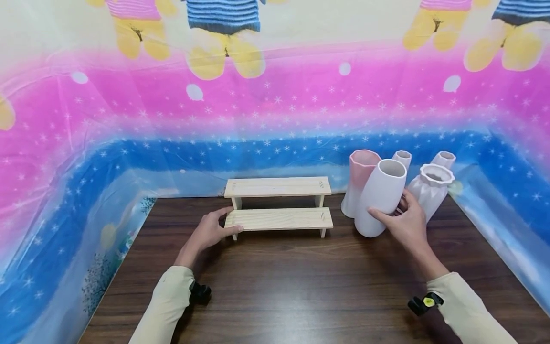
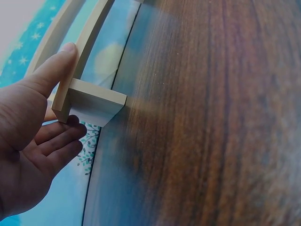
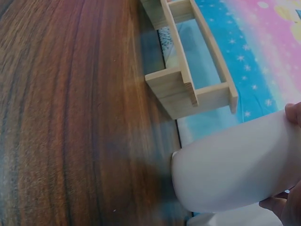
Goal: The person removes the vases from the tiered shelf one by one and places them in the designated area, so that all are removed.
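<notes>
A two-tier wooden shelf (image 1: 279,219) stands toward the back of the table. My left hand (image 1: 210,231) holds the left end of its lower board, the thumb (image 2: 59,66) on the board's face and the fingers curled around the end. My right hand (image 1: 408,220) grips a smooth white vase (image 1: 378,203) from its right side, with the thumb across its front. In the right wrist view the vase (image 3: 235,162) looks tilted, its base close to the tabletop. Behind it is a pink-and-white vase (image 1: 360,172), partly hidden.
A white faceted vase with a frilled rim (image 1: 434,186) stands right of my right hand. Two slimmer white vases, one on the left (image 1: 404,156) and one on the right (image 1: 444,158), show behind. A patterned cloth backdrop (image 1: 275,114) surrounds the dark wooden table (image 1: 283,286).
</notes>
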Demonstrator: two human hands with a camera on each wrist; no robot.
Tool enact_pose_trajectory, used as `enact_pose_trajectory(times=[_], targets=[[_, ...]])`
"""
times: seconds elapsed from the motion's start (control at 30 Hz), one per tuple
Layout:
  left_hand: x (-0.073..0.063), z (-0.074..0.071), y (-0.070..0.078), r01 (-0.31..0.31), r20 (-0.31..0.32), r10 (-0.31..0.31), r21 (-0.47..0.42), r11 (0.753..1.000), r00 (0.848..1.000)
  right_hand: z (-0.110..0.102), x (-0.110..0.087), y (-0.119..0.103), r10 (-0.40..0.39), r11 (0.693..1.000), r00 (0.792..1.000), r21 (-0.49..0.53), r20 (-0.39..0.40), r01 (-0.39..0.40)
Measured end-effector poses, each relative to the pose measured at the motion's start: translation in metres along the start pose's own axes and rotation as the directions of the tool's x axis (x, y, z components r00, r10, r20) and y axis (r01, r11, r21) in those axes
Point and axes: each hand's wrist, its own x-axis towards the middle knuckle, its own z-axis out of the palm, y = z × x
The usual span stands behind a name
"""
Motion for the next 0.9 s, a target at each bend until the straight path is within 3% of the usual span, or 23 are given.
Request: enact_pose_trajectory(times=[0.7, 0.9], targets=[[0.001, 0.0, 0.002, -0.01, -0.005, 0.01, 0.005, 1.0, 1.0, -0.004, 0.0, 0.019, 0.049, 0.998, 0.998, -0.038, -0.045, -0.051], [0.001, -0.001, 0.002, -0.004, 0.018, 0.004, 0.015, 1.0, 1.0, -0.006, 0.001, 0.022, 0.038, 0.998, 0.999, -0.045, -0.006, -0.039]])
